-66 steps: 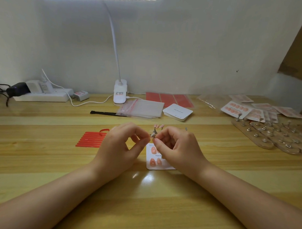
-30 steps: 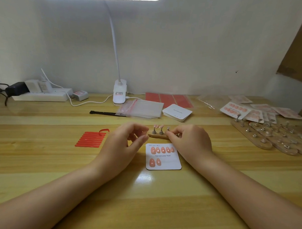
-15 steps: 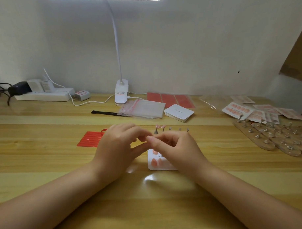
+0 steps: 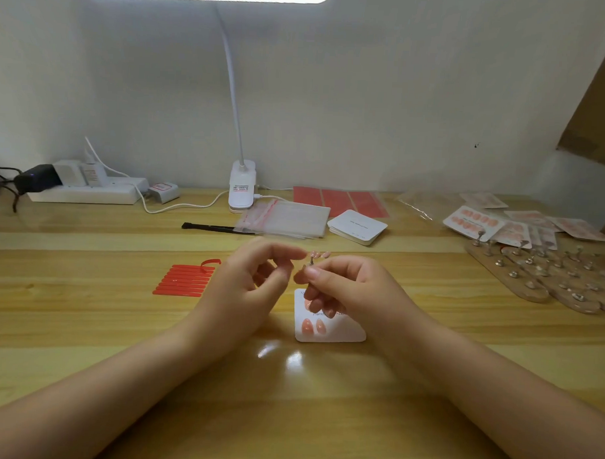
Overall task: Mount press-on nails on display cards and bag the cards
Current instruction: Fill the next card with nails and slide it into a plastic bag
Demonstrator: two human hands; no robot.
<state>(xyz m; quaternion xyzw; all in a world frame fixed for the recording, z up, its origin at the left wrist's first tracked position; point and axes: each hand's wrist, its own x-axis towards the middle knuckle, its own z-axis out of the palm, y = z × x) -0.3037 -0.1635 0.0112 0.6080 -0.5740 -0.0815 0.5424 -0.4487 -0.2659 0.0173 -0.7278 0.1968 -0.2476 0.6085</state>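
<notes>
Two pink press-on nails [image 4: 313, 326] are sitting on the lower row of a white, round-cornered display card [image 4: 338, 332] lying flat on the glossy wooden desk [image 4: 85, 324], while the card's upper row is hiding beneath the right hand [image 4: 352, 287]. That hand, half a second ago lower and covering more of the card, is now lifting clear of it, thumb and forefinger pinching a small metal nail stand [image 4: 310, 264]. The left hand [image 4: 249, 286] is hanging just beside it with fingers loosely curled, holding nothing, its fingertips no longer meeting the right hand's. Behind the fingers, more pink nails on stands [image 4: 320, 254] are peeking out. Red adhesive strips [image 4: 184, 280] are lying to the left, one end curling up. Farther back, clear zip bags [image 4: 287, 218], a stack of blank white cards [image 4: 357, 226], a black brush [image 4: 215, 228] and a white clip lamp [image 4: 241, 187] are lining the desk. At right, finished cards [image 4: 473, 220] are resting near wooden boards studded with metal stands [image 4: 533, 271].
</notes>
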